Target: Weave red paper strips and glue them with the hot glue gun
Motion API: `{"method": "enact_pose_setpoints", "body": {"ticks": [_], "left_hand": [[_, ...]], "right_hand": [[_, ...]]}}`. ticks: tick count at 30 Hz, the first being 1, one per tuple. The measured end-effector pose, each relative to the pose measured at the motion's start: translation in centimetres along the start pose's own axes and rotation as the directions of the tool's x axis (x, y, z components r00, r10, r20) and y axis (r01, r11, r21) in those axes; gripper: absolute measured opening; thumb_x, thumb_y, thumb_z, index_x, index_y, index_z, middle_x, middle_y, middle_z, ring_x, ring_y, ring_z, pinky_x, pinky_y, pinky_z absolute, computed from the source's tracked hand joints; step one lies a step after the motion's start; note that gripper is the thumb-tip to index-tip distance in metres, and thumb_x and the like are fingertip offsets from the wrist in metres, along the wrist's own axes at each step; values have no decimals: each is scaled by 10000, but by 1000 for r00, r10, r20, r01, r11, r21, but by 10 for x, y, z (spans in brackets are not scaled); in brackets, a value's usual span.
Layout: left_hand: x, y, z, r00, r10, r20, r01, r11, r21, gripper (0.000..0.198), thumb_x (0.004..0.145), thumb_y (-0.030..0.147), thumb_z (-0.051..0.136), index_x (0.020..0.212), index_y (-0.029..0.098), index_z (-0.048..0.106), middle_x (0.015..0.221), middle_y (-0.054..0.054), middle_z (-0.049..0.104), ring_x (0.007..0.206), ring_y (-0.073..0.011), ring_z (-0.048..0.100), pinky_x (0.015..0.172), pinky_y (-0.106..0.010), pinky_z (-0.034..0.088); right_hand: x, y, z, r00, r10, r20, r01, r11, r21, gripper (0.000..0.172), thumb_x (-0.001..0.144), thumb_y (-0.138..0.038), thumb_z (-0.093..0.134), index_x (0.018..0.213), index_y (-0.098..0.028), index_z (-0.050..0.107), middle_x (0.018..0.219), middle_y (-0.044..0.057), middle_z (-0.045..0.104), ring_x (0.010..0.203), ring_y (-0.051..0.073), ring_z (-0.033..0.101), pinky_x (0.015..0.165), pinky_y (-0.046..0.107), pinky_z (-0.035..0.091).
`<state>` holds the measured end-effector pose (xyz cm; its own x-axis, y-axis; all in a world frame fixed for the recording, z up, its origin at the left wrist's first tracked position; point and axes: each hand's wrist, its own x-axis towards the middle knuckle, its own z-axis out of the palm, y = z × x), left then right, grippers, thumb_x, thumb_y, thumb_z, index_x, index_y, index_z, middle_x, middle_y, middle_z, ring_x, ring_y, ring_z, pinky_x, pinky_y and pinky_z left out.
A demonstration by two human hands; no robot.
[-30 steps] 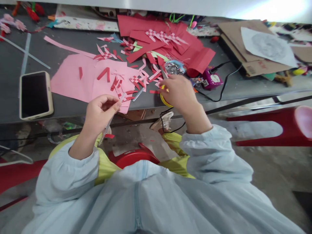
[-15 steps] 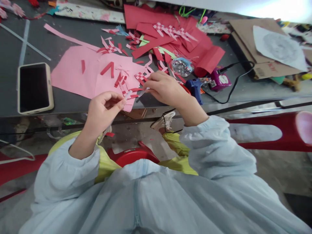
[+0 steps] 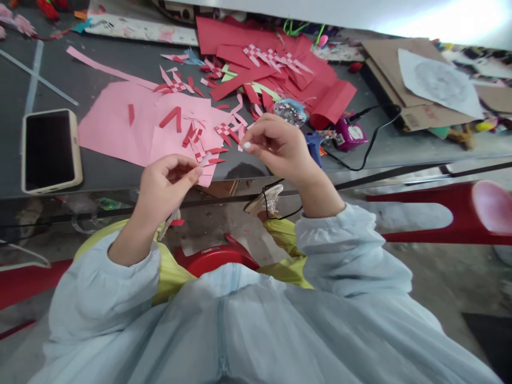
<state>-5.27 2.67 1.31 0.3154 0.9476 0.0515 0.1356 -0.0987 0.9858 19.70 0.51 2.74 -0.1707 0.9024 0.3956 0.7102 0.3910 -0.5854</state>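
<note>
My left hand (image 3: 162, 186) is closed in a pinch at the table's front edge. Between its thumb and forefinger is a narrow whitish strip (image 3: 205, 159), pointing up over the pink paper. My right hand (image 3: 282, 146) hovers a little to the right, its thumb and fingertips pressed together. A small white bit (image 3: 247, 145) shows at those fingertips, too small to name. Below the hands lie pink paper sheets (image 3: 120, 122) with red paper scraps (image 3: 174, 117) on them. A red-and-pink woven paper piece (image 3: 224, 129) is just left of my right fingertips.
A phone (image 3: 51, 151) lies at the left. Behind are stacked red papers (image 3: 276, 66) and a clear bag of beads (image 3: 291, 111). Right of my hand are a blue glue gun (image 3: 314, 146), a purple box (image 3: 350, 132), a black cord (image 3: 378, 140) and cardboard (image 3: 428, 118).
My right hand has turned and lifted slightly; the pale strip that trailed from its fingers now shows only as a small white bit. My left hand keeps its pinch. The view has shifted slightly.
</note>
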Motion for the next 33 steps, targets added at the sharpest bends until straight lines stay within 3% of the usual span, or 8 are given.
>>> {"method": "enact_pose_setpoints", "body": {"ticks": [6, 11, 17, 21, 24, 29, 33], "left_hand": [[2, -4, -2, 1000, -8, -5, 8, 1000, -5, 117, 725, 255, 775, 799, 190, 711, 795, -23, 716, 715, -132, 671, 696, -231, 575], [2, -3, -2, 1000, -21, -12, 21, 999, -49, 143, 700, 267, 800, 781, 192, 709, 783, -17, 717, 677, -118, 658, 669, -217, 572], [1, -2, -1, 998, -61, -16, 59, 995, -85, 140, 687, 248, 810, 766, 196, 706, 725, -3, 706, 620, -106, 650, 632, -208, 570], [2, -2, 0, 997, -69, -21, 67, 995, -78, 135, 688, 238, 805, 763, 192, 702, 724, -3, 705, 609, -106, 649, 630, -213, 578], [2, 0, 0, 997, -72, -20, 70, 994, -80, 116, 690, 218, 793, 754, 190, 700, 713, 1, 700, 595, -98, 640, 615, -201, 573], [1, 3, 1, 996, -81, -30, 79, 994, -80, 86, 700, 172, 767, 750, 185, 698, 691, 11, 682, 574, -88, 626, 599, -190, 571], [2, 4, 2, 997, -71, -18, 69, 993, -100, 73, 713, 164, 755, 750, 183, 696, 673, 18, 661, 561, -83, 612, 573, -183, 563]], "right_hand": [[-2, -7, 2, 998, 53, -41, -42, 974, 221, 426, 863, -646, 558, 864, -225, 622, 816, 29, 575, 795, 153, 550, 763, 332, 476], [-8, -19, 6, 994, 110, -23, -88, 889, 449, 389, 850, -597, 613, 832, -209, 634, 819, 22, 605, 793, 136, 573, 773, 303, 489], [-19, -26, 22, 967, 250, 52, -216, 695, 686, 382, 784, -571, 699, 859, -200, 649, 824, 9, 610, 734, 116, 559, 697, 272, 471], [-20, -33, 27, 943, 324, 81, -263, 571, 778, 423, 712, -583, 757, 859, -197, 666, 779, -3, 600, 613, 81, 454, 581, 242, 407], [-19, -39, 27, 933, 347, 94, -259, 469, 845, 407, 670, -545, 807, 833, -196, 677, 708, -20, 574, 564, 65, 381, 524, 225, 354], [-18, -42, 27, 935, 328, 137, -239, 296, 925, 355, 663, -462, 845, 815, -179, 696, 623, -37, 529, 559, 62, 389, 515, 212, 347], [-20, -42, 29, 935, 318, 153, -234, 234, 944, 306, 697, -420, 836, 805, -170, 695, 609, -42, 499, 560, 61, 393, 509, 213, 332]]}}
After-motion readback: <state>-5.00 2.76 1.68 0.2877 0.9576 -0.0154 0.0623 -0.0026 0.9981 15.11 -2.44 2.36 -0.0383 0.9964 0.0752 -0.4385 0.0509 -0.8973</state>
